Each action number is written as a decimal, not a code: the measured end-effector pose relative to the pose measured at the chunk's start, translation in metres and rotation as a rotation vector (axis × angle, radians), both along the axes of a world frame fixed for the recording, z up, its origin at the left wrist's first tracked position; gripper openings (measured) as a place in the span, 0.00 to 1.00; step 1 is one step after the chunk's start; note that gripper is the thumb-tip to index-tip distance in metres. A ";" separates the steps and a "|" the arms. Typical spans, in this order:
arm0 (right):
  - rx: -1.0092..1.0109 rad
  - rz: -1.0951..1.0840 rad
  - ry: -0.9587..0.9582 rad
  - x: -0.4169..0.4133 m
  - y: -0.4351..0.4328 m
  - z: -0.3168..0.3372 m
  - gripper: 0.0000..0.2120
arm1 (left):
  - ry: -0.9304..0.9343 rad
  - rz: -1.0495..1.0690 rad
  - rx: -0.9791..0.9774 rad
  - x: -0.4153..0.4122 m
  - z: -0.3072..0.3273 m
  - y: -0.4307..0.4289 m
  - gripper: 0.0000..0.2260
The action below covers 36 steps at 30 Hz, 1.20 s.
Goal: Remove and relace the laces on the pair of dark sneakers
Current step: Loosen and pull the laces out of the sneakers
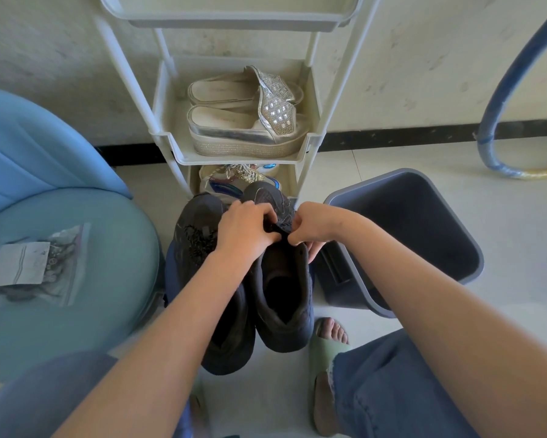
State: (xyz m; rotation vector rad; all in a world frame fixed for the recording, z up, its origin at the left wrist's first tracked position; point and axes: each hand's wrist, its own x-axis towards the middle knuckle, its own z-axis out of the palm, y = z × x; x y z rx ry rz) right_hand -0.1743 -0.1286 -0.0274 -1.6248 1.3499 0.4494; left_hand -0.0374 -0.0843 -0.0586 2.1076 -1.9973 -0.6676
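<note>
Pale floor [392,172] before white plastic shoe rack [171,143]: left hand [246,230], right hand [313,224] pinch limp-looking black lace [274,228] near dark fabric sneaker [281,295] eyelets.

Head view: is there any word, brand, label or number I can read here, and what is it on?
Nothing legible.
Platform sandals: faint insole print, too blurred to read.
Paper slip at the clear bag on the blue stool: ruled lines, no readable words.
Dark sneakers, left hand and right hand pinching one's lace: no brand readable.
</note>
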 end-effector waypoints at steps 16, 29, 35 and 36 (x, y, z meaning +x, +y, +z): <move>0.029 -0.022 -0.003 0.000 -0.001 -0.001 0.07 | 1.310 0.871 -0.033 -0.002 0.014 -0.011 0.05; 0.052 -0.052 -0.002 0.000 -0.001 -0.001 0.08 | 0.132 0.154 -0.058 0.025 0.029 -0.014 0.11; 0.051 -0.047 -0.010 -0.001 -0.001 -0.003 0.05 | -0.088 -0.160 0.162 0.008 0.018 -0.001 0.09; 0.050 -0.049 -0.012 -0.001 -0.001 -0.004 0.05 | -0.096 -0.145 0.134 0.009 0.018 -0.002 0.08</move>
